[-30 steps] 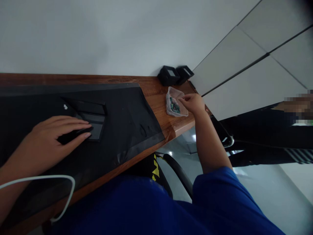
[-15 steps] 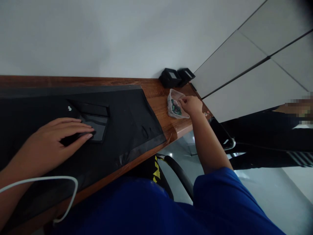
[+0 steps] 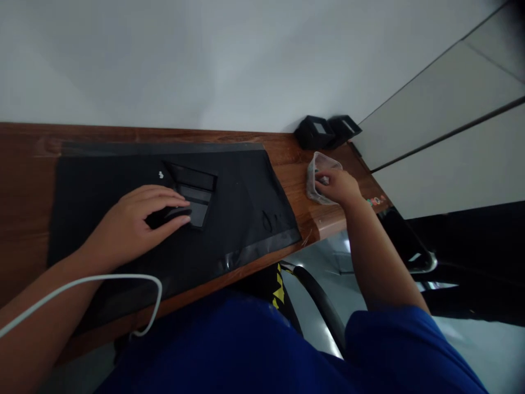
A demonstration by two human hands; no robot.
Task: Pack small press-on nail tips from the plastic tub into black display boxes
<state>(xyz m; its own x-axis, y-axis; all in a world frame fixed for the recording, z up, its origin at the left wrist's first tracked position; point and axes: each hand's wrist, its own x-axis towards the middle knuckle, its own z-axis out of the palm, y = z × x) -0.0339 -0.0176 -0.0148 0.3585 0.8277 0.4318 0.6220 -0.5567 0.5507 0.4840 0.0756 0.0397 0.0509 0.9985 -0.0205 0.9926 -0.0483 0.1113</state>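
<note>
- Pale wall [image 3: 164,65], plain, running along the desk's back edge.
- Brown wooden desk [image 3: 24,191], its grain running lengthwise; pale panels [image 3: 443,120] with dark seams rise past its right end.
- Black mat [image 3: 241,213], flat on the desk, creased and shiny along its front edge.
- Left hand [image 3: 150,216], over the mat and the box's near left part. The fingers lie side by side and the thumb stands apart below them; something black fills the space between. Whether they grip it, I cannot tell.
- Right hand [image 3: 338,186], reaching into the tub, fingers bent inward. What they pinch, if anything, cannot be told.
- Box [image 3: 197,200], on the mat under the left hand's fingertips. Its open side faces up; the upper edge runs left to right, dipping slightly rightward, and the right edge slants down toward the front left. The hand covers part of it, so its long axis is uncertain. It looks matt black, with thin raised walls, a greyer floor and a dark band across.
- Tub [image 3: 310,191], on the bare wood right of the mat, mouth upward. It seems longer from wall to front edge, though the hand hides its right side. Clear, milky plastic; the contents are mostly hidden.
- Two black blocks [image 3: 315,133], side by side against the wall, beyond the tub.
- White cable [image 3: 123,277], looping across the left forearm.
- White scrap [image 3: 161,175], on the mat, just left of the box.
</note>
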